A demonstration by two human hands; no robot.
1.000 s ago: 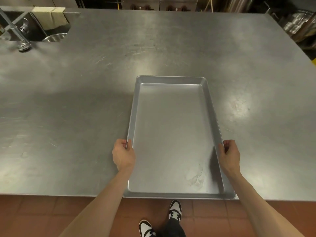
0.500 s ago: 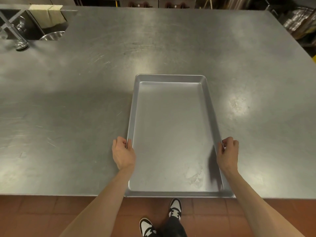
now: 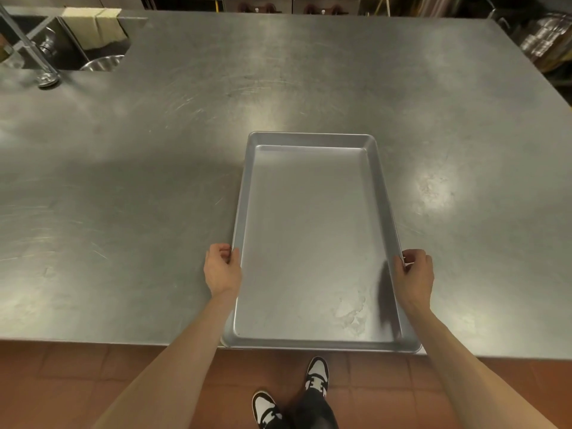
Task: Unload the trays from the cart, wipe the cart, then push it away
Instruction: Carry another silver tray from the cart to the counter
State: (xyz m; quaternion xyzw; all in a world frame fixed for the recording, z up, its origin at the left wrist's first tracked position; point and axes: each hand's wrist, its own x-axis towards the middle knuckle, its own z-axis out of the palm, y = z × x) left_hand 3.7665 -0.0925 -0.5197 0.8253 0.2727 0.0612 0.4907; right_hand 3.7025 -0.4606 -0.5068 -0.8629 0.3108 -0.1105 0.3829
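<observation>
Left hand grips the left rim of the tray; right hand grips the right rim. Both hands are closed on it. It lies flat on the steel bench, its near end slightly overhanging the bench edge. No writing is legible.

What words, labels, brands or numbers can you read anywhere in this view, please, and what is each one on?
None can be read.
The sheet tray, held at its long rims by the left hand and right hand, shows no marking.
The steel table bears only scratches and glare.
The shoes show no legible brand.
The background shelves are too dark and blurred to tell.
</observation>
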